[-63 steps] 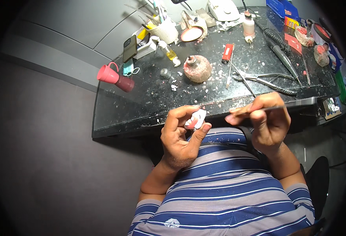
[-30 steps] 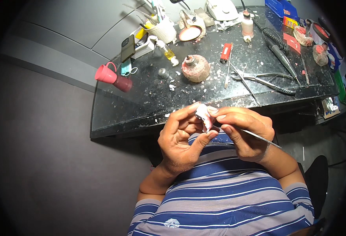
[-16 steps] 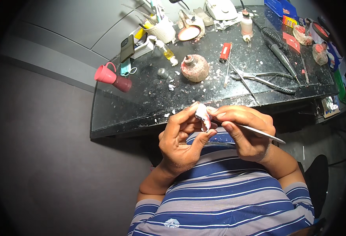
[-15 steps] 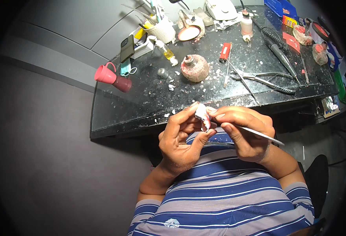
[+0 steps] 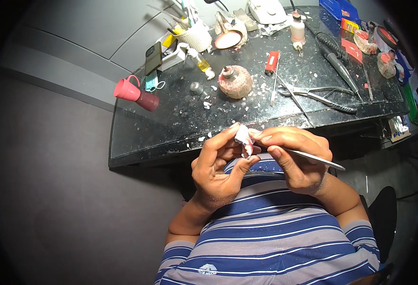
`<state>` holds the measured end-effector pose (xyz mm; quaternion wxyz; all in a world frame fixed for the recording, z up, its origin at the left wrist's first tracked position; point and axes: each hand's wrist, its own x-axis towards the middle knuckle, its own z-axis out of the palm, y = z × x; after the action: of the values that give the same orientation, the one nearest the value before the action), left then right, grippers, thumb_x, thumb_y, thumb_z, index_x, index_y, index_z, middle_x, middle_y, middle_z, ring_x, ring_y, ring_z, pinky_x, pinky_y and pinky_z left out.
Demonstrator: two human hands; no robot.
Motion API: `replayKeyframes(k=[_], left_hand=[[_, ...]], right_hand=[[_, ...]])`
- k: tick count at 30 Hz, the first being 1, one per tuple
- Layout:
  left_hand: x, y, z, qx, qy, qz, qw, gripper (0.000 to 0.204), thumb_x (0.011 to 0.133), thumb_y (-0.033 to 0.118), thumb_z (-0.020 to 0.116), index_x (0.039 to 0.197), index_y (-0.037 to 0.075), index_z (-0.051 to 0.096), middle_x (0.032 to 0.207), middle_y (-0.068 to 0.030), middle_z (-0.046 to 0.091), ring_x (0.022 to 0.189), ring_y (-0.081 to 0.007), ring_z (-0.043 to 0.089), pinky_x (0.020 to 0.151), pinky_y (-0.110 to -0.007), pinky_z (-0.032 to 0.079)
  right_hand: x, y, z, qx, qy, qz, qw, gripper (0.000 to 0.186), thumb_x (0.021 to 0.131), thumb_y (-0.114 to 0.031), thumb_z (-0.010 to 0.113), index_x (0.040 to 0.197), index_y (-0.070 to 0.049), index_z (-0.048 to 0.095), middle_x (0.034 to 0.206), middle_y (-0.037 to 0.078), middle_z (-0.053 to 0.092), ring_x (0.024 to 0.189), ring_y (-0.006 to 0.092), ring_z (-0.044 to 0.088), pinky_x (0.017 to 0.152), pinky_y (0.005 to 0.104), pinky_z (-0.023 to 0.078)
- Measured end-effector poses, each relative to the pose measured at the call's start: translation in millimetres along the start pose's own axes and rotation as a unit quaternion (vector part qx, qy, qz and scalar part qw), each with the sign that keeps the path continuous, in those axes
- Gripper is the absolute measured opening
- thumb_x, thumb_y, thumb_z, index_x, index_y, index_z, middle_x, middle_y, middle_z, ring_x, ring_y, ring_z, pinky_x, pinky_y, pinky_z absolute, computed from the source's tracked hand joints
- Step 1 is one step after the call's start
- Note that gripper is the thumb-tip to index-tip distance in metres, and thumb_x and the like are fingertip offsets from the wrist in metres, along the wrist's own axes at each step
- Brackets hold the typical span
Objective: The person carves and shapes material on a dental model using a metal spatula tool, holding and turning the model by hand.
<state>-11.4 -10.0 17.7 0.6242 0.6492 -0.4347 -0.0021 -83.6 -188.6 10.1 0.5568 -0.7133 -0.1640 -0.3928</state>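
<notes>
Drawn in since the earliest frame, the right hand (image 5: 300,141), curled round a slim silver-grey metal tool (image 5: 330,163), meets the small white-and-pink moulded piece (image 5: 242,137) pinched by the left hand (image 5: 218,168), work apparently midway, finish untellable.

Held in the left hand (image 5: 218,171): small piece (image 5: 242,135), matt, chalky white, pink part too small to judge. Held in the right hand (image 5: 300,161): slim tool (image 5: 316,159), metallic, smooth, softly shining. Beyond the grip: desk top (image 5: 147,135), black, glossy, gritty with pale crumbs (image 5: 206,105); rounded pot (image 5: 235,84), rough, crusted. Beyond the grip, to the right: pliers (image 5: 320,97), polished metal; lighter (image 5: 272,62), glossy red plastic; handpiece (image 5: 340,69), satin grey. Beyond the grip, to the left: mug (image 5: 127,90), smooth pink plastic; holder (image 5: 194,39), white, woven-textured. Below the grip: shirt (image 5: 275,229), matt striped cloth.
</notes>
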Motion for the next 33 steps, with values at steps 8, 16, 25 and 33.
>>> replayKeyframes(k=[8, 16, 25, 33], left_hand=[[1.6, 2.0, -5.7, -0.169, -0.038, -0.115, 0.978, 0.056, 0.097, 0.011, 0.066, 0.140, -0.011, 0.038, 0.117, -0.0266, 0.063, 0.098, -0.0245, 0.069, 0.090, -0.036, 0.056], [3.2, 5.5, -9.0, -0.186, -0.059, -0.131, 0.972, 0.057, 0.097, 0.012, 0.066, 0.141, -0.011, 0.038, 0.120, -0.0281, 0.061, 0.100, -0.0240, 0.068, 0.092, -0.036, 0.055], [-3.5, 11.4, -7.8, -0.124, -0.025, -0.181, 0.975, 0.057, 0.098, 0.031, 0.066, 0.135, -0.009, 0.047, 0.109, -0.0148, 0.064, 0.076, -0.0112, 0.058, 0.064, -0.023, 0.049], [-4.5, 10.4, -11.9, -0.078, -0.058, -0.113, 0.989, 0.049, 0.102, 0.018, 0.059, 0.139, -0.011, 0.044, 0.111, -0.0106, 0.061, 0.094, -0.0072, 0.056, 0.081, -0.020, 0.048]], right_hand=[[-1.5, 18.7, -8.9, 0.170, 0.096, 0.006, 0.981, 0.019, 0.097, -0.011, 0.066, 0.099, 0.007, 0.061, 0.096, 0.024, 0.072, 0.094, 0.0297, 0.072, 0.086, 0.0394, 0.058], [-20.7, 13.9, -18.3, 0.135, 0.098, 0.025, 0.986, 0.026, 0.101, -0.020, 0.061, 0.105, 0.005, 0.055, 0.090, 0.019, 0.070, 0.085, 0.0261, 0.074, 0.073, 0.0327, 0.060], [12.5, -5.4, -12.0, -0.032, -0.054, -0.055, 0.997, 0.021, 0.084, -0.002, 0.076, 0.103, 0.001, 0.070, 0.097, 0.016, 0.074, 0.093, 0.0309, 0.074, 0.080, 0.0362, 0.060], [8.6, -6.9, -7.2, -0.033, -0.058, -0.049, 0.997, 0.019, 0.083, -0.003, 0.076, 0.102, 0.001, 0.071, 0.096, 0.016, 0.074, 0.092, 0.0293, 0.075, 0.079, 0.0356, 0.060]])
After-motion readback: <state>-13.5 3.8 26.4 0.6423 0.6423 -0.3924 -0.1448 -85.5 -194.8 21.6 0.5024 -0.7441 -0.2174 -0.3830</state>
